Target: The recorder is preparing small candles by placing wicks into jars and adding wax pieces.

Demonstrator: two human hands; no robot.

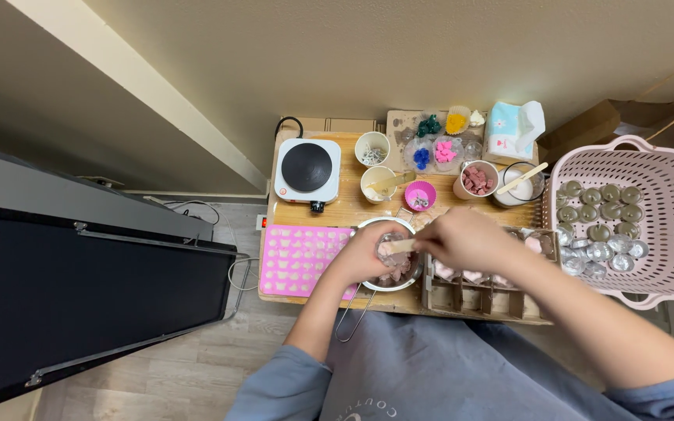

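Two hands meet over a small round metal pot at the front middle of the low wooden counter. Furthest left on that counter lies a pink silicone mould mat with rows of small shapes, and behind it stands a white single-ring hot plate with a black top. The left hand curls round the near side of the pot, its fingers closed against the rim and over the pale pink chunks inside. The right hand reaches in from the right and pinches the end of a flat wooden stick that lies across the pot's mouth.

The pot sits near the counter's front edge, with its thin wire handle hanging out past it over the person's lap; a hard push with the stick could probably tip it forward or flick chunks onto the mould mat. Whether the contents are hot cannot be told, but the left hand's fingers are very close to them.

Behind the pot crowd two white cups, a small magenta bowl, clear dishes of coloured pieces, a cup of pink chunks and a glass of white stuff with a stick in it, all easy for a lifted elbow to catch. Just right of the pot, touching the right wrist, stands a divided cardboard tray. Far right, a pink slotted plastic basket holds round metal cups.
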